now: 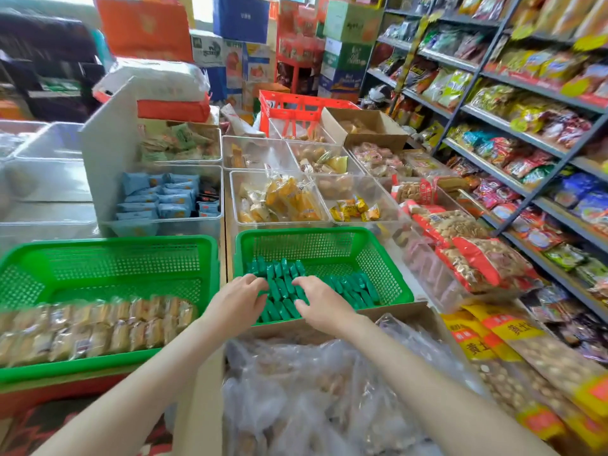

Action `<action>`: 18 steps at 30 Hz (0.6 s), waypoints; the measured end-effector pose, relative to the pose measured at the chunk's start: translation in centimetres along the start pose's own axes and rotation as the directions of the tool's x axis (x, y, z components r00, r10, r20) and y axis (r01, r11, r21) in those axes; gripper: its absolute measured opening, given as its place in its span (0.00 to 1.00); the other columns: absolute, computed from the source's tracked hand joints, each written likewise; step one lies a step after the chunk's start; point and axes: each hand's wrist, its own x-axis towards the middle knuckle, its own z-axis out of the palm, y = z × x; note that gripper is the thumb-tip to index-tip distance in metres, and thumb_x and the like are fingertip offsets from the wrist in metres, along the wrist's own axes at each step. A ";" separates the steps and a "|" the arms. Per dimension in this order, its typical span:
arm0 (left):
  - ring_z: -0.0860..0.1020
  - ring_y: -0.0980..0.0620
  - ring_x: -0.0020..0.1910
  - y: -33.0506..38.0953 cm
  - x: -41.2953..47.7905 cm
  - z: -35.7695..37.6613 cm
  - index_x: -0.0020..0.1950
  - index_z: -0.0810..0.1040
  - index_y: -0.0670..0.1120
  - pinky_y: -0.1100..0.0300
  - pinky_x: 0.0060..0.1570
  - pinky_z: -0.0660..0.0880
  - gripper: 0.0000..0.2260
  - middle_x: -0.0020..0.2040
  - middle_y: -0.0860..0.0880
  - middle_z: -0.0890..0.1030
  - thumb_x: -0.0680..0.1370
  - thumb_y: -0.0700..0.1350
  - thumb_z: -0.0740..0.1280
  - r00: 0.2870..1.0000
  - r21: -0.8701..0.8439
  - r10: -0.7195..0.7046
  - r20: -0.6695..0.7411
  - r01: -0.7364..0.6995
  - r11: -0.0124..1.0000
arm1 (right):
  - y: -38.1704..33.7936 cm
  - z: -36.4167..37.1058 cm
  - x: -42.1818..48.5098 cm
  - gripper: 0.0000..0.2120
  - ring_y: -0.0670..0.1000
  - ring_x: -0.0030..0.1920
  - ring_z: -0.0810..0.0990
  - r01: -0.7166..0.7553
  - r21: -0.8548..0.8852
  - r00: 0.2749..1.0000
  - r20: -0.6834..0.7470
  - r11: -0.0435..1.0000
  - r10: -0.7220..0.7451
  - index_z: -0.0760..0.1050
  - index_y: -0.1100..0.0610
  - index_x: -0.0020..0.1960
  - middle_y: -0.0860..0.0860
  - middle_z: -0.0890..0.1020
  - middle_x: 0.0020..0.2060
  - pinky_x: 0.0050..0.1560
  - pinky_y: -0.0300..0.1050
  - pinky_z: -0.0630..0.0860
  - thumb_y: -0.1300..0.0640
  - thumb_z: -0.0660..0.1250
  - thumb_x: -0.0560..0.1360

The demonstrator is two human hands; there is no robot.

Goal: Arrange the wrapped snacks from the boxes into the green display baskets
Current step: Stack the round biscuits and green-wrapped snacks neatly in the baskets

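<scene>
At lower centre, my left hand (238, 302) and right hand (324, 304) curl around glossy green oblong wrapped snacks (283, 291) in the perforated plastic green basket (329, 232).

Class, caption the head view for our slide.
Left hand and right hand pinch green-wrapped snacks into rows inside a green basket.

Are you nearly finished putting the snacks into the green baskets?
About halfway, I'd guess. Done: clear-wrapped snacks line the near side of the left basket. In hand: the left hand and right hand curl fingers around green-wrapped snacks in the right basket. Left: both baskets show bare mesh at the back, and the cardboard box in front holds a plastic bag of more.
</scene>
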 end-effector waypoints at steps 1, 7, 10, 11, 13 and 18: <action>0.76 0.44 0.57 0.0 -1.4 -0.7 0.63 0.77 0.44 0.54 0.55 0.73 0.13 0.59 0.45 0.78 0.81 0.44 0.60 0.999 -0.016 0.014 -0.030 -0.014 1.000 | -1.1 0.3 -1.0 0.21 0.56 0.68 0.69 0.003 0.012 1.000 -0.011 1.000 -0.002 0.65 0.58 0.72 0.56 0.69 0.69 0.67 0.50 0.66 0.57 0.59 0.79; 0.78 0.41 0.54 -0.4 -13.2 -4.5 0.58 0.79 0.41 0.51 0.52 0.74 0.15 0.55 0.43 0.79 0.79 0.47 0.58 0.986 -0.090 -0.012 -0.165 -0.003 0.996 | -7.7 4.2 -7.4 0.20 0.57 0.66 0.71 0.061 0.041 0.994 -0.092 0.997 -0.057 0.68 0.60 0.70 0.58 0.72 0.65 0.65 0.48 0.67 0.60 0.60 0.78; 0.76 0.43 0.56 -1.9 -21.7 -5.6 0.60 0.78 0.42 0.54 0.54 0.72 0.12 0.57 0.44 0.78 0.79 0.44 0.61 0.979 -0.078 -0.103 -0.173 0.091 0.993 | -12.9 8.4 -10.3 0.20 0.57 0.66 0.72 0.125 0.067 0.987 -0.109 0.990 -0.118 0.69 0.60 0.69 0.58 0.73 0.65 0.65 0.47 0.68 0.62 0.61 0.77; 0.75 0.44 0.58 -2.9 -24.7 -6.0 0.61 0.77 0.43 0.54 0.55 0.72 0.12 0.59 0.46 0.77 0.80 0.43 0.62 0.976 -0.069 -0.142 -0.165 0.132 0.989 | -15.1 10.1 -11.4 0.20 0.57 0.66 0.72 0.154 0.094 0.985 -0.098 0.984 -0.144 0.70 0.61 0.69 0.58 0.73 0.65 0.65 0.46 0.67 0.62 0.61 0.77; 0.75 0.45 0.59 -5.3 -30.8 -7.0 0.62 0.77 0.44 0.54 0.55 0.72 0.12 0.61 0.47 0.77 0.80 0.42 0.62 0.964 -0.051 -0.228 -0.136 0.223 0.974 | -19.6 13.9 -13.3 0.21 0.57 0.67 0.71 0.206 0.126 0.978 -0.033 0.970 -0.204 0.69 0.61 0.70 0.58 0.72 0.66 0.66 0.44 0.66 0.62 0.60 0.77; 0.76 0.41 0.57 -14.3 -43.8 -9.8 0.62 0.77 0.40 0.50 0.56 0.73 0.13 0.61 0.43 0.77 0.78 0.39 0.62 0.896 0.034 -0.437 -0.083 0.441 0.897 | -30.9 23.1 -15.6 0.22 0.58 0.68 0.68 0.376 0.105 0.904 0.174 0.921 -0.389 0.66 0.61 0.71 0.58 0.70 0.67 0.67 0.52 0.67 0.61 0.60 0.78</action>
